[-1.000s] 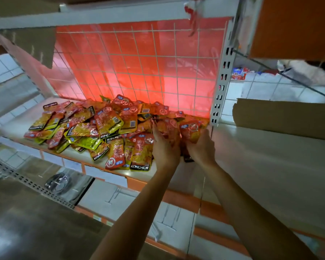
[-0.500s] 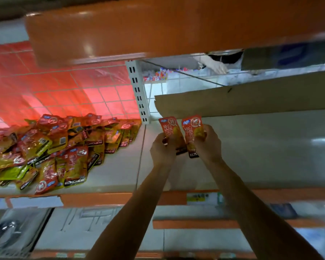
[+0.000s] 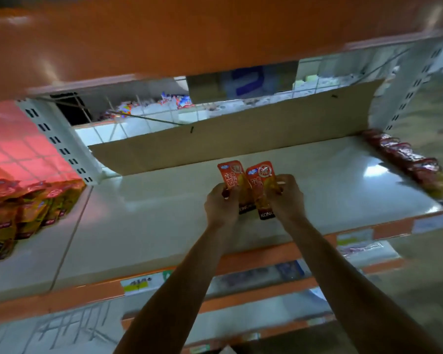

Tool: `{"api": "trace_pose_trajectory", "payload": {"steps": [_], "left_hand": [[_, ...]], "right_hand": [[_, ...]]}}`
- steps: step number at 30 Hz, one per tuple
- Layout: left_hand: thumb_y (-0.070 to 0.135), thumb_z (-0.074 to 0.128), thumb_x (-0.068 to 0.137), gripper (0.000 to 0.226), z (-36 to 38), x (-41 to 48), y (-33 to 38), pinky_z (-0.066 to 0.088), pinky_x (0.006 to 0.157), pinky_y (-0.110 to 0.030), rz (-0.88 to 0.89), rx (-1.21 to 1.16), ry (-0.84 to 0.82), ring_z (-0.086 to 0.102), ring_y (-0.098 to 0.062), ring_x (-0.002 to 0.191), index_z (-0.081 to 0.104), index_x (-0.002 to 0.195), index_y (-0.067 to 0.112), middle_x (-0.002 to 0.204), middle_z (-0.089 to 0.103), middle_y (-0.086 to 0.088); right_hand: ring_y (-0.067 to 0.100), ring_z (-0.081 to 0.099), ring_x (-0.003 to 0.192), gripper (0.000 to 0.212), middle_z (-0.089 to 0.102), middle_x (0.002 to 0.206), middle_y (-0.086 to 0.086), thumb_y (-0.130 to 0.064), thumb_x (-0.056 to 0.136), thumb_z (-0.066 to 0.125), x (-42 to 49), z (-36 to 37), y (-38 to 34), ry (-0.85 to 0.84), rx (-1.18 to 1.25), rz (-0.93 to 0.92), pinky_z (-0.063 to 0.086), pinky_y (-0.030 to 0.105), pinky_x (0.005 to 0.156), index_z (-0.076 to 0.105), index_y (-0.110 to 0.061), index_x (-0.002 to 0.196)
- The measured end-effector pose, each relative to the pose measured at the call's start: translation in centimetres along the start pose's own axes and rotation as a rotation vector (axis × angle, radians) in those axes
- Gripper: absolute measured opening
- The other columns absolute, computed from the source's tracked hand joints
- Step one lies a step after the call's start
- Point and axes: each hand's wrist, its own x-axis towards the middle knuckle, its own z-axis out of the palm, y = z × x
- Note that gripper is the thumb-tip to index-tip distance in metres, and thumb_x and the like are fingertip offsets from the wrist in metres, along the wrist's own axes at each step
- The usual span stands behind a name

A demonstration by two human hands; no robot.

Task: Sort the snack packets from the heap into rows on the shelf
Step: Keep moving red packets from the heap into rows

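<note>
Front edge: an orange lip (image 3: pixel 92 293) ran along the near side of the shelf, with paper price labels stuck on it (their print too blurred to read).
Shelf: a pale, glossy shelf (image 3: pixel 143 218) with light glare on it, seamed at the left where two boards met.
Left hand: the left hand (image 3: pixel 221 203) gripped the left packet by its lower half, fingers curled round its edge.
Right hand: the right hand (image 3: pixel 288 198) gripped the right packet the same way, at its lower right edge.
Packets: the left packet (image 3: pixel 232 176) and the right packet (image 3: pixel 262 178) were red-orange pouches with a round emblem near the top and a black band at the bottom lettered "KON...".
Position: both were held side by side over the middle of the shelf, inner edges touching or overlapping; whether they touched the shelf I cannot tell.
Axis: each long axis ran near to far, tops pointing away toward the cardboard, printed faces toward the camera.
Heap: a heap (image 3: pixel 23 205) of similar packets lay at the far left, well apart.
Row: a row of dark red packets (image 3: pixel 404 159) lined the right end.
Back: a cardboard strip (image 3: pixel 241 134) stood along the rear, beside a white slotted upright (image 3: pixel 59 141).
Above: an orange upper shelf (image 3: pixel 189 34) overhung everything.
</note>
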Motion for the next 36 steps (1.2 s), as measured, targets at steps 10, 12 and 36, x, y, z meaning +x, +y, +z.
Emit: {"api": "trace_pose_trajectory", "payload": {"steps": [10,12,36], "left_hand": [[0.026,0.068,0.085,0.054,10.1,3.2,3.4,0.042,0.059,-0.010,-0.016,-0.055,-0.175,0.055,0.007,0.079,0.045,0.133,0.029,0.097,0.060,0.015],[0.025,0.069,0.084,0.067,11.9,3.5,3.9,0.038,0.051,-0.004,-0.039,-0.056,-0.183,0.055,0.007,0.074,0.035,0.141,0.030,0.089,0.057,0.017],[0.020,0.060,0.092,0.038,28.1,1.4,9.2,0.041,0.083,-0.017,0.037,0.206,0.038,0.057,-0.009,0.099,0.055,0.129,0.026,0.121,0.062,0.005]], "right_hand": [[0.029,0.064,0.098,0.052,0.063,0.114,0.012,-0.022,0.086,0.066,6.7,-7.0,3.2,0.143,0.036,0.116,0.055,0.048,0.082,0.037,-0.020,0.129],[0.032,0.062,0.100,0.055,0.061,0.115,0.013,-0.022,0.085,0.067,8.1,-8.9,4.1,0.187,-0.015,0.107,0.053,0.050,0.085,0.035,-0.018,0.131],[0.031,0.041,0.120,0.036,0.044,0.136,0.012,-0.012,0.092,0.044,21.5,-19.0,8.8,-0.153,-0.880,-0.432,0.040,0.037,0.093,0.052,-0.011,0.128]]}}
